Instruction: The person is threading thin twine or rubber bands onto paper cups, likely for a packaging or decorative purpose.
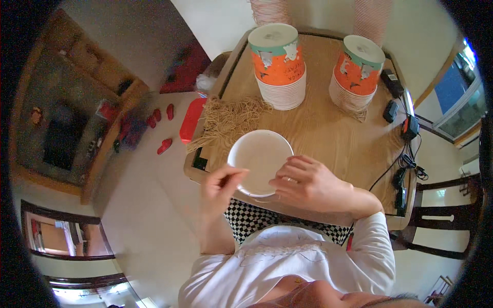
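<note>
A round white paper bucket (263, 156) sits at the table's near edge, its open mouth facing up at me. My left hand (222, 187) is at the bucket's left rim, thumb and fingers pinched together. Motion blurs it, and whatever it pinches is too small to make out. My right hand (308, 186) bends its fingers over the right side of the rim, gripping there; part of that grip is hidden. Just beyond the bucket to the left lies a loose heap of tan twine (231, 120).
Two upside-down stacks of orange-and-green paper buckets, a left stack (280, 66) and a right stack (358, 72), stand on the wooden table (323, 143). A red container (192, 120) is at its left edge. Black adapters and cables (407, 159) line the right edge, beside a dark chair (441, 218).
</note>
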The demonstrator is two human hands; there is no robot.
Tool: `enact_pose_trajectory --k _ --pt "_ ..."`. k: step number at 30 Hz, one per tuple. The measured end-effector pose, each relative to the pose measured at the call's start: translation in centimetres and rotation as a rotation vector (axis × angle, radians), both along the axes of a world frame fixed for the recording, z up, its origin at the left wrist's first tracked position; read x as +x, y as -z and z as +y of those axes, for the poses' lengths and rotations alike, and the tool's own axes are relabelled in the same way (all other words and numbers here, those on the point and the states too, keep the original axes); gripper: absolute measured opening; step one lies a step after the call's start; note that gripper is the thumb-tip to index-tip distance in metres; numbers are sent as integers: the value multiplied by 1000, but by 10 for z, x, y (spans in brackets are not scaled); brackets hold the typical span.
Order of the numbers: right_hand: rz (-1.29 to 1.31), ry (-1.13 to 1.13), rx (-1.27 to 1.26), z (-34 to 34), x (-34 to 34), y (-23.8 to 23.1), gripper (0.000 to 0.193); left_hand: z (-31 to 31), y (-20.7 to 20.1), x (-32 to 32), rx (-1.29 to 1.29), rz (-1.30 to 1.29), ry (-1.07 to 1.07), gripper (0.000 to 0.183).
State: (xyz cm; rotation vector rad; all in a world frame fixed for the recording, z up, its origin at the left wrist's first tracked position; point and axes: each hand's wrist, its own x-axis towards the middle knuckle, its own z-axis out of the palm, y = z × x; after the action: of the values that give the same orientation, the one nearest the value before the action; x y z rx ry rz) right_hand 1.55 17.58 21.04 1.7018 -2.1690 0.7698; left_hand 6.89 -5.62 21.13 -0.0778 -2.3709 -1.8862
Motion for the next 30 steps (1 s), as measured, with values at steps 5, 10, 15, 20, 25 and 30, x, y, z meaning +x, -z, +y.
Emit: enact_pose_trajectory --k 5,10,15,20,25,30 --pt "-104 306 -167 -2 -18 0 22 10 20 -24 -348 137 -210 7" --pt "-120 449 260 6 -40 33 17 -2 45 -37 -487 118 -258 10" --pt "-341 248 666 14 -31 6 17 22 24 -34 -415 112 -135 9" --pt "-363 138 -264 8 -37 11 23 48 15 -33 -294 82 26 9" --pt "-516 42 -271 10 -46 18 29 56 17 -29 -305 56 52 9" --pt "-498 45 -280 11 -42 17 21 62 20 -29 -383 113 37 8"
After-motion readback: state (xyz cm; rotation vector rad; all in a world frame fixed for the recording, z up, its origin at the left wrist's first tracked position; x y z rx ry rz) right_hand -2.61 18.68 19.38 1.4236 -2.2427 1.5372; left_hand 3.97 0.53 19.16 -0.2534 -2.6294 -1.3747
